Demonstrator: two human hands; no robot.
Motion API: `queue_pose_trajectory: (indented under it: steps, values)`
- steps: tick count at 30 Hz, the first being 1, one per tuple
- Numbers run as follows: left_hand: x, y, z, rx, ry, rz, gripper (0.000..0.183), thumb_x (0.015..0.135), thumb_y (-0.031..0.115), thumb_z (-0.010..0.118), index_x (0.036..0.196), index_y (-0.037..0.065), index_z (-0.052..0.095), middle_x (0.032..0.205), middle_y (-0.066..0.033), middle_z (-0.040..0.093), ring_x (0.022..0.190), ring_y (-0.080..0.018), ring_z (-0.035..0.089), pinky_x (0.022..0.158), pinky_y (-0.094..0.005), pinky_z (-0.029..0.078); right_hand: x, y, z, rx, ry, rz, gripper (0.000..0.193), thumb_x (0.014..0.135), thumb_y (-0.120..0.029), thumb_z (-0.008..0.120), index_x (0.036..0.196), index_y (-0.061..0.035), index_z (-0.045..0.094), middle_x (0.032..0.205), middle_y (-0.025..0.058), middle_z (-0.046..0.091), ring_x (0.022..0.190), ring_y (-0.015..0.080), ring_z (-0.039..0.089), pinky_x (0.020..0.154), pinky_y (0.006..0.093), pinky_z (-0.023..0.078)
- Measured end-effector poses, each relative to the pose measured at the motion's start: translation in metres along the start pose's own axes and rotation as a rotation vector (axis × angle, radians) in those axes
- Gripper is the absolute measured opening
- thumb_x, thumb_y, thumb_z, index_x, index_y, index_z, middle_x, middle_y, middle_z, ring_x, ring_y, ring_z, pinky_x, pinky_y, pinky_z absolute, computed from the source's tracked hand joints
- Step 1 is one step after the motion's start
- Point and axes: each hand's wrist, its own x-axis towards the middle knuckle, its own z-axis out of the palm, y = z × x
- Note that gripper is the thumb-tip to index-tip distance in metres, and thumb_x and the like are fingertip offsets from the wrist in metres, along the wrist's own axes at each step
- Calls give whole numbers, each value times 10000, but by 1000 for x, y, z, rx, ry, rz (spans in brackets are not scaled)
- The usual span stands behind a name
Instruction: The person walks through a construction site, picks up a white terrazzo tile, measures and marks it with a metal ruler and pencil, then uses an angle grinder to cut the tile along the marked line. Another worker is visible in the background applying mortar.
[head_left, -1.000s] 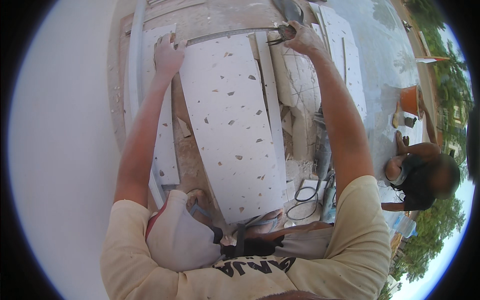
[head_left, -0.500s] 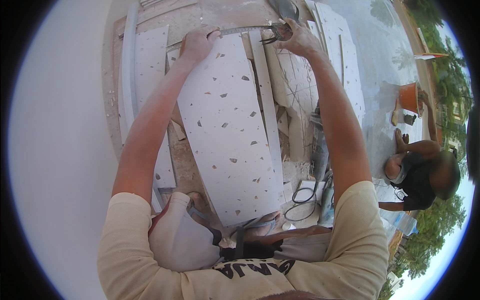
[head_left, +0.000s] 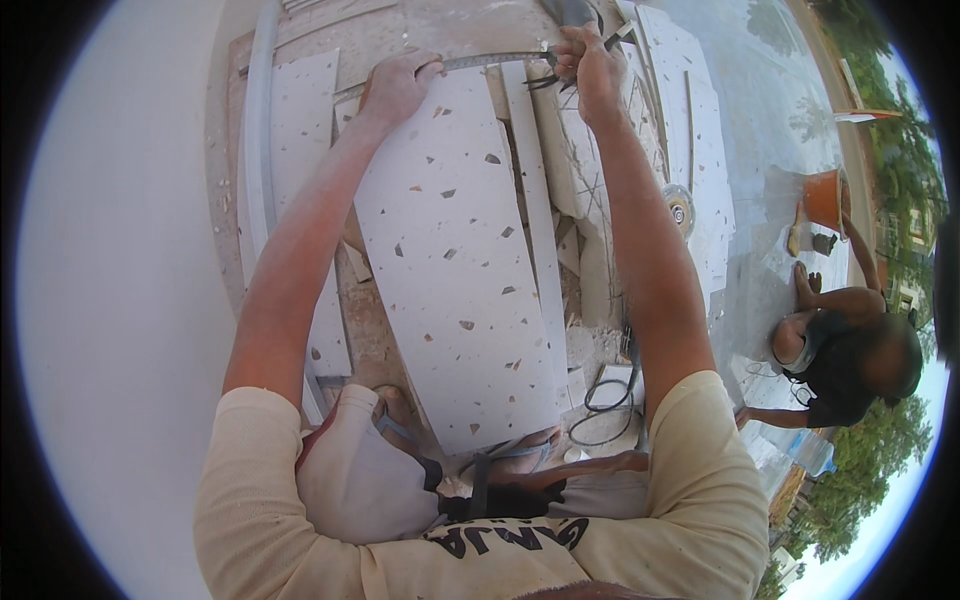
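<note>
A long white terrazzo-look slab [head_left: 455,250] with dark chips lies before me, stretching away between my arms. My left hand [head_left: 398,88] is closed at its far left corner, pinching the blade of a tape measure [head_left: 490,60]. The blade runs across the slab's far end. Past the right corner, my right hand [head_left: 594,68] is closed round the tape's dark case, which the fingers mostly cover. A short dark stick-like piece [head_left: 620,36] shows beside that hand; whether I hold it cannot be told.
Narrow offcut strips [head_left: 535,210] and broken pieces lie to the slab's right, with a grinder disc [head_left: 679,210] by my right forearm. A black cable [head_left: 600,400] coils near my foot. More slabs [head_left: 700,140] lie farther right. A person [head_left: 850,350] sits beside an orange bucket [head_left: 826,200].
My right hand has turned over and drawn its fingers in around the tape case. The right forearm shifted left, uncovering the grinder disc. The left hand stays at the slab's corner.
</note>
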Motion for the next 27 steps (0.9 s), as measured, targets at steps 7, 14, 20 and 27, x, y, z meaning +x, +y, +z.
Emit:
queue_pose_trajectory:
  steps: [7, 14, 20, 27]
  values:
    - [0, 3, -2, 15, -30, 13, 225, 948, 228, 619, 1036, 52, 729, 1023, -139, 713, 963, -349, 672, 867, -407, 515, -28, 10, 33, -4, -200, 77, 563, 1046, -463, 421, 1067, 28, 696, 893, 135, 729, 682, 144, 673, 643, 260, 587]
    - [-1, 5, -1, 18, -3, 0, 220, 941, 229, 624, 1043, 61, 722, 1025, -144, 704, 962, -363, 667, 865, -426, 517, -26, 38, 46, -5, -216, -64, 212, 826, -112, 700, 988, 23, 720, 820, 97, 740, 740, 149, 702, 727, 257, 559]
    - [-2, 7, -2, 9, 14, 24, 227, 956, 231, 613, 1032, 52, 730, 1007, -141, 709, 935, -353, 671, 846, -405, 517, -30, 46, 58, -206, -111, -182, 190, 805, -127, 696, 968, -37, 732, 808, 108, 740, 747, 163, 704, 751, 291, 552]
    - [-2, 10, -3, 6, 8, 4, 194, 938, 215, 621, 992, 55, 717, 981, -138, 702, 946, -350, 664, 851, -421, 518, -38, 36, 61, -382, -96, -227, 177, 827, -165, 688, 975, -80, 736, 871, 117, 753, 839, 217, 723, 812, 327, 555]
